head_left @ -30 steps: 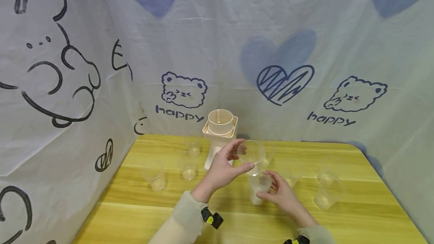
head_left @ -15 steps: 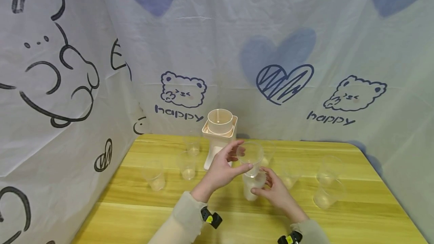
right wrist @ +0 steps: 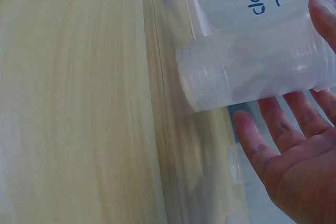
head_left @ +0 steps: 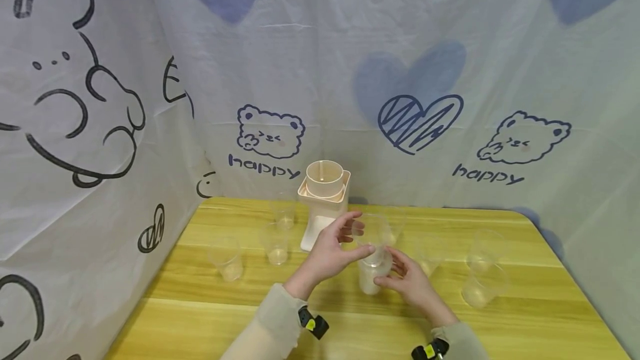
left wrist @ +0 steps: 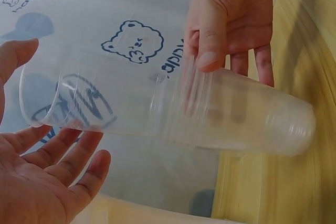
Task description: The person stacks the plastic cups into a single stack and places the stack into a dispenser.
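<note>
My left hand (head_left: 332, 246) holds a clear plastic cup (head_left: 372, 228) upright near its rim, thumb on one side and fingers on the other. Directly below, my right hand (head_left: 411, 281) grips a nested stack of clear cups (head_left: 370, 279) with thumb and fingers. Several close-set rims show on this stack in the left wrist view, where the upper cup's narrow end meets them. In the right wrist view the frosted-looking bottom of the stack (right wrist: 236, 69) stands out past the right hand's fingers (right wrist: 283, 127), close above the table.
Behind the hands stands a beige stand (head_left: 325, 213) with a round cylinder (head_left: 325, 179) on top. Single clear cups stand around the wooden table (head_left: 200, 315), among them a left one (head_left: 230, 265) and a right one (head_left: 477, 293). A printed cloth (head_left: 320, 71) hangs at the back.
My right hand has brought the stack left, under the upper cup. The left hand has lowered its cup slightly, so its base now reaches the stack's rims.
</note>
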A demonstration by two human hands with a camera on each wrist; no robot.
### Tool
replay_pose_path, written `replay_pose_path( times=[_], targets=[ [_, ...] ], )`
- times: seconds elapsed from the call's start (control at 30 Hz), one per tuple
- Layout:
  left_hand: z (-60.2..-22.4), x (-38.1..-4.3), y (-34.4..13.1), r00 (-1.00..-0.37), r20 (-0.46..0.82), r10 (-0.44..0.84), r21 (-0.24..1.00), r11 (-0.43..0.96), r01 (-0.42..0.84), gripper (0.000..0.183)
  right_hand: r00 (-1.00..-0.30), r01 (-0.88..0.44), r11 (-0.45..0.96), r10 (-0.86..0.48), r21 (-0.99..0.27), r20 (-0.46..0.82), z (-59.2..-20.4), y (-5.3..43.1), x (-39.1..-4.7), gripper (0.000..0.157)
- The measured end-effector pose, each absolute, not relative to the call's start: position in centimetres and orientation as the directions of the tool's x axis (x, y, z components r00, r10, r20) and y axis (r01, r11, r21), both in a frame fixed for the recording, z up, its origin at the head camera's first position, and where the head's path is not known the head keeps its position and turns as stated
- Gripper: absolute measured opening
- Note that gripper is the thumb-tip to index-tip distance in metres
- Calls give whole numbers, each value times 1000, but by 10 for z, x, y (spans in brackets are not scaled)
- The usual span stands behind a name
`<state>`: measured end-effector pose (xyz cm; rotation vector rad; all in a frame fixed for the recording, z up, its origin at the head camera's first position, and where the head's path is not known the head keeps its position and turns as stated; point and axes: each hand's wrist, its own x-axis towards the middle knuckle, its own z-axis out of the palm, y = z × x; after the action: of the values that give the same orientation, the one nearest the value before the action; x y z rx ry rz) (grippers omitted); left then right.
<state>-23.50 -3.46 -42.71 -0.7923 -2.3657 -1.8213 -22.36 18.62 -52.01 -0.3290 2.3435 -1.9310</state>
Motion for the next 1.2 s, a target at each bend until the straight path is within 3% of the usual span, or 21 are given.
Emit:
replay_pose_path(
  times=[0.43,1.2],
  targets=[
    [-433,-239,-34,-863,318,393,907,141,398,59,-970,-78,157,-241,-984,39,-519,189,-224,76],
    [-460,-242,-35,-861,189,473,890,287,353,65,-967,-82,138,-251,-987,45,-523,188,-224,73]
  ],
)
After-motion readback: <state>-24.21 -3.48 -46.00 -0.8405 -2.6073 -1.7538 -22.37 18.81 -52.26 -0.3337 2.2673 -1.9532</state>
